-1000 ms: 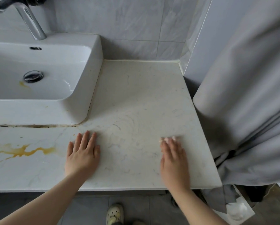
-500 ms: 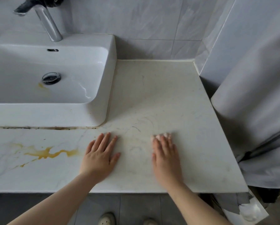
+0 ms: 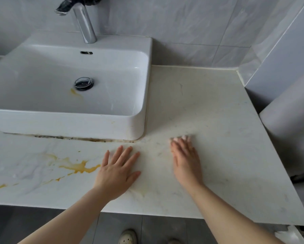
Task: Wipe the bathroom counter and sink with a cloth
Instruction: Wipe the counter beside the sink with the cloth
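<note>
Single head view, looking forward and steeply down, close over tabletop (image 3: 209, 111). Sink (image 3: 133, 124) left of and beyond grips, wall tiles (image 3: 182, 23) along top edge, floor (image 3: 147, 226) at bottom.

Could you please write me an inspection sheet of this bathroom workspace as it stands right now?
Surface: counter pale marble; yellow stain on its left front; dark grime along the sink's base.
Job's things: cloth a small pale wad under the right hand; sink white, a yellow streak beside the drain.
Clutter: nothing seen on the counter.
Hands: left hand flat on the counter, fingers spread, empty; right hand pressing the cloth down.
Cables: nothing seen.
Surroundings: chrome faucet, grey tiled wall, grey curtain at right, shoes on the floor.
</note>
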